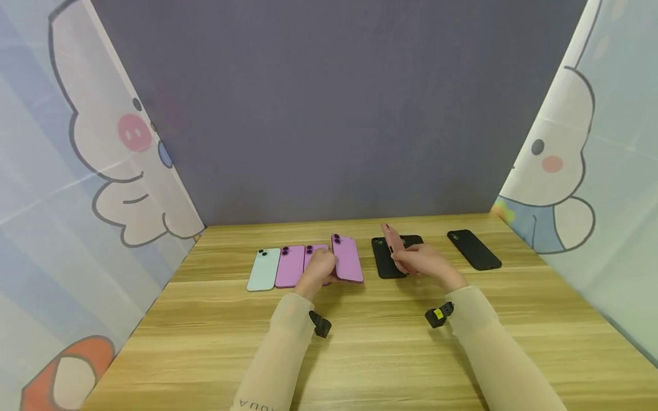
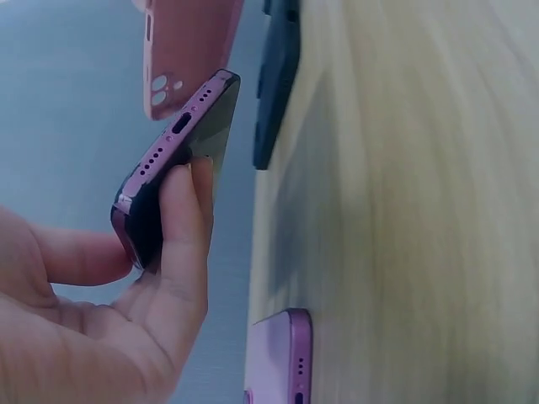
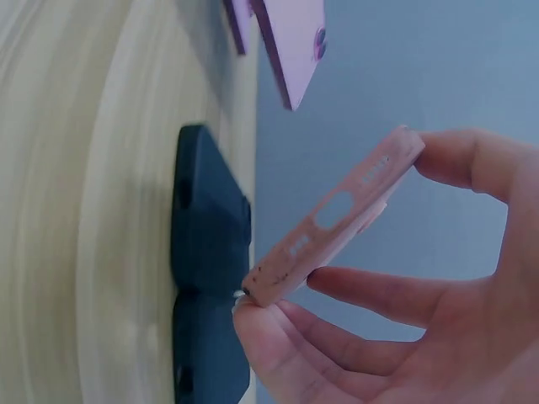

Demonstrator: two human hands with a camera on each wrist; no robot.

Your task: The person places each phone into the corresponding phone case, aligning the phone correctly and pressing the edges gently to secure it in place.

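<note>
My left hand (image 1: 320, 266) grips a purple phone (image 1: 348, 258) by its side, lifted off the table and tilted. The left wrist view shows its bottom edge with the charging port, thumb on one side and fingers beneath. Opposite it, my right hand (image 1: 422, 260) holds a pink phone case (image 3: 354, 202) by its edges, raised over two black phone cases (image 1: 386, 264). Cut-outs for the port and speaker show in the case's end. Phone and pink case are apart, with a gap between them in the head view.
Left of the held phone lie two purple phones (image 1: 290, 266) and a pale mint phone (image 1: 264, 270) in a row. A third black case (image 1: 474, 250) lies at the far right. A grey panel (image 1: 339, 114) rises behind the wooden table (image 1: 375, 354).
</note>
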